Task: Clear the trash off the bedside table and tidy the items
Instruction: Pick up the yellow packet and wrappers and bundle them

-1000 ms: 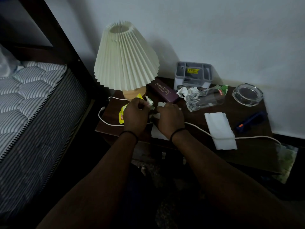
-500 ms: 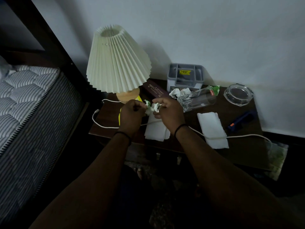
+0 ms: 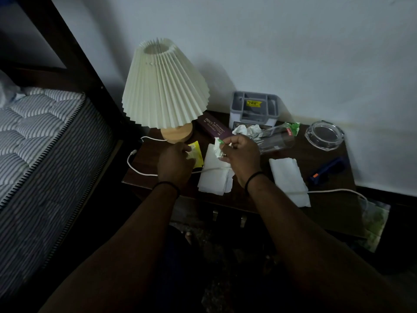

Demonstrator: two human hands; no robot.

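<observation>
The right hand (image 3: 240, 154) pinches a crumpled wrapper (image 3: 218, 147) above the counter (image 3: 327, 206), while the left hand (image 3: 174, 162) closes on a yellow packet (image 3: 196, 152) at nine o'clock of it. A flat tissue (image 3: 215, 177) overhangs the near edge at six o'clock; bare wood lies at four o'clock, beyond the folded napkin (image 3: 288, 179).

Dim, grainy wide-angle view, soft lamp (image 3: 165, 84) shadow on wall, murky foreground, bowed edges.
</observation>
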